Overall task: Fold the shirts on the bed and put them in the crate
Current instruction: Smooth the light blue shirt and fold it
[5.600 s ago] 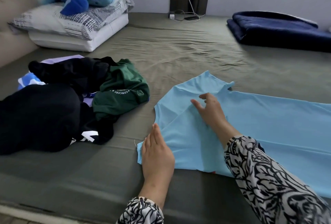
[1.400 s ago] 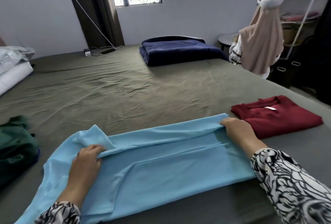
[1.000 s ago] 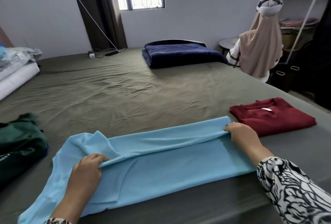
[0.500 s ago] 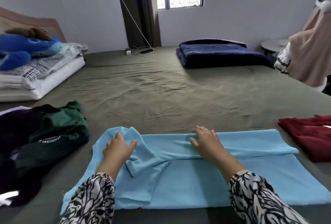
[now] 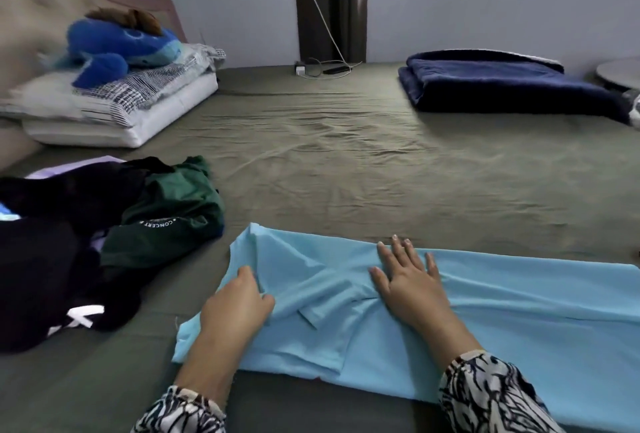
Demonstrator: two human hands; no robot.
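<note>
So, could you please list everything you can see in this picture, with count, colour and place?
Light blue jersey shirt: one, partly folded, near edge of bed.
Dark green crumpled shirt: one, on the pile at left.
Black garments: count unclear, heaped at left.
Olive green bed sheet: one, covers the bed.
Folded navy blanket: one, far right.
Blue plush toy: one, on the pillows.
Stacked pillows: white and striped, far left.
Dark curtain: one, beside the window.
Left hand: pinches the shirt's fabric.
Right hand: flat, fingers spread, on the shirt.
</note>
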